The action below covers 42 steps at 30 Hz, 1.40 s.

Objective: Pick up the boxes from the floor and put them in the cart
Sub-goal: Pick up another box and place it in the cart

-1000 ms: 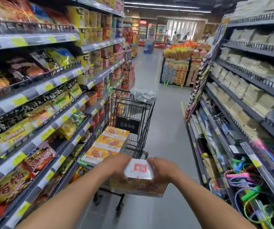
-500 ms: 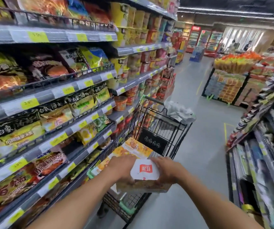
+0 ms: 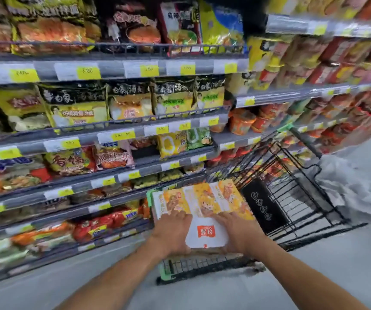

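Your fingers (image 3: 180, 217) curl round the white box (image 3: 206, 237): left hand (image 3: 171, 233) on its left side, right hand (image 3: 241, 234) on its right. You hold the box over the near end of the cart (image 3: 262, 204), just beside the orange boxes (image 3: 202, 198) inside.

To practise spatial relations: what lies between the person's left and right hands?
Head view: a white box with a red logo, held by the left hand and right hand.

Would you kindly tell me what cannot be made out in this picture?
Head view:
- Whether the white box rests on the stacked boxes: the left hand and right hand cover its edges.
- How many layers lie beneath: the top layer hides them.
- Shelf price labels: motion blur.
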Motion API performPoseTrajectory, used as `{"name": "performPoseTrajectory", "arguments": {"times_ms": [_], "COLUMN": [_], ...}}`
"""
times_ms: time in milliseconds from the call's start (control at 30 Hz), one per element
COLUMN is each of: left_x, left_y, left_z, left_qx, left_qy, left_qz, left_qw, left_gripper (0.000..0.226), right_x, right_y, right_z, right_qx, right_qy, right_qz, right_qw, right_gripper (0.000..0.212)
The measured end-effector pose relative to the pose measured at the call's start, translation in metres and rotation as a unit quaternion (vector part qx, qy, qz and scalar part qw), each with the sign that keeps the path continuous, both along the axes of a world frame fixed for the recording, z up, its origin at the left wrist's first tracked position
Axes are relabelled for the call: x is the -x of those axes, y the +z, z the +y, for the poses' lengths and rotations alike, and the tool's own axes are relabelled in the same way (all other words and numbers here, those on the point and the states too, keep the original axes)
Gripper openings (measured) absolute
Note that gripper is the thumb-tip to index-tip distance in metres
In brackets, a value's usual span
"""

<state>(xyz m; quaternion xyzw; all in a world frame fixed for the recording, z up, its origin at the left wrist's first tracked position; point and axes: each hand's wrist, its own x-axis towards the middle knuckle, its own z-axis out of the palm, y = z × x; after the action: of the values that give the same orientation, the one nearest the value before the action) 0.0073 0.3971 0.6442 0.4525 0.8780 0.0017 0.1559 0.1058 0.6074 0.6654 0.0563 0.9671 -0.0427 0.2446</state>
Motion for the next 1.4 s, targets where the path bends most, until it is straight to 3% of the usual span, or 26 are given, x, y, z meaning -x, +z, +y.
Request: {"name": "performPoseTrajectory", "arguments": {"times_ms": [167,300,567,733,900,1000,1167,1400], "left_x": [-0.030,-0.042,-0.027,-0.023,-0.041,-0.044,-0.046,-0.037], "left_y": [-0.040,-0.073,-0.142,-0.171,-0.199,-0.199,-0.220,-0.232], "left_z": [0.010,0.015,0.028,0.037,0.031,0.031,0.034,0.038], "left_qx": [-0.006,0.008,0.052,0.076,0.053,0.037,0.053,0.071], "left_qy": [0.066,0.096,0.121,0.114,0.128,0.115,0.188,0.221], "left_qz": [-0.001,-0.026,-0.077,-0.076,-0.055,-0.050,-0.154,-0.259], "left_qw": [0.998,0.995,0.988,0.988,0.989,0.991,0.969,0.937], "left_gripper": [0.105,0.097,0.093,0.080,0.096,0.065,0.035,0.044], "right_x": [-0.001,0.000,0.025,0.034,0.037,0.040,0.046,0.043], "right_y": [-0.034,-0.063,-0.145,-0.193,-0.222,-0.235,-0.258,-0.292], "right_z": [0.021,0.027,0.036,0.040,0.041,0.034,0.024,0.024], "right_qx": [0.012,0.023,0.040,0.050,0.056,0.067,0.069,0.103], "right_qy": [0.056,0.081,0.095,0.112,0.122,0.112,0.103,0.089], "right_qz": [-0.024,-0.028,-0.076,-0.105,-0.115,-0.118,-0.149,-0.160], "right_qw": [0.998,0.996,0.992,0.987,0.984,0.984,0.981,0.978], "right_gripper": [0.107,0.096,0.102,0.101,0.094,0.092,0.093,0.098]}}
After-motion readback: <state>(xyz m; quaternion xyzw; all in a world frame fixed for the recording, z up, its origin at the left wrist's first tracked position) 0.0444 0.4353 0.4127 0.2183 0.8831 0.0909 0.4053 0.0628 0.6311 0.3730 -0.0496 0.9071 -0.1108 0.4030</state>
